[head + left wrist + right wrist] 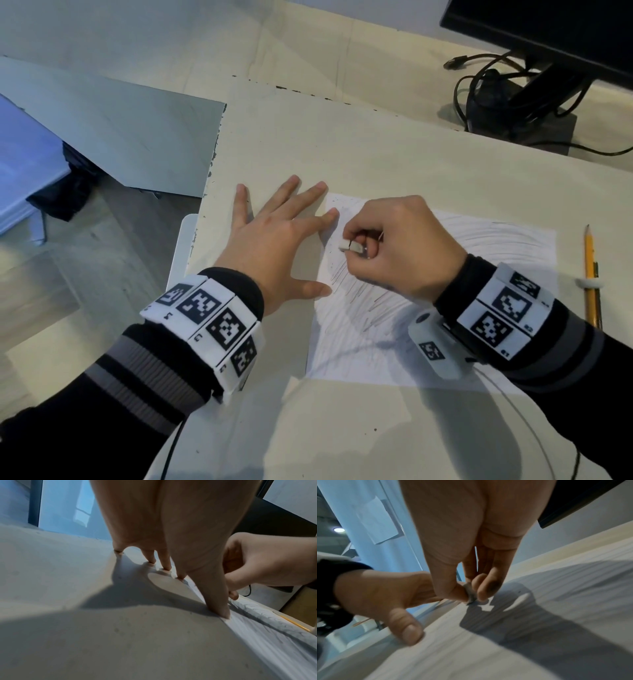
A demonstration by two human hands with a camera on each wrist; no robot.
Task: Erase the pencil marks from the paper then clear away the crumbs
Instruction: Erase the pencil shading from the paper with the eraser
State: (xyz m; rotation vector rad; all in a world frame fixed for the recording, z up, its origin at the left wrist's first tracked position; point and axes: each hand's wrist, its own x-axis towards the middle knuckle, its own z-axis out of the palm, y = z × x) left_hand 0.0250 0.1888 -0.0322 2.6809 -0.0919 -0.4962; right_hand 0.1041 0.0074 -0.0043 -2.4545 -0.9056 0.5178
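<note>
L hand (270,240) flat, pinning paper (445,308) | R hand (400,246) pinching eraser (350,246)

paper (428,342): white, flat, pencil-scribbled | eraser (350,246): small, white, pinched, seemingly touching paper

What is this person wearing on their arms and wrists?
Both arms wear black sleeves with grey stripes near the cuffs. Each wrist carries a white band of blocks printed with black-and-white square codes. A small white camera unit hangs below the right wrist, and thin dark cables trail off. The hands are bare.
</note>
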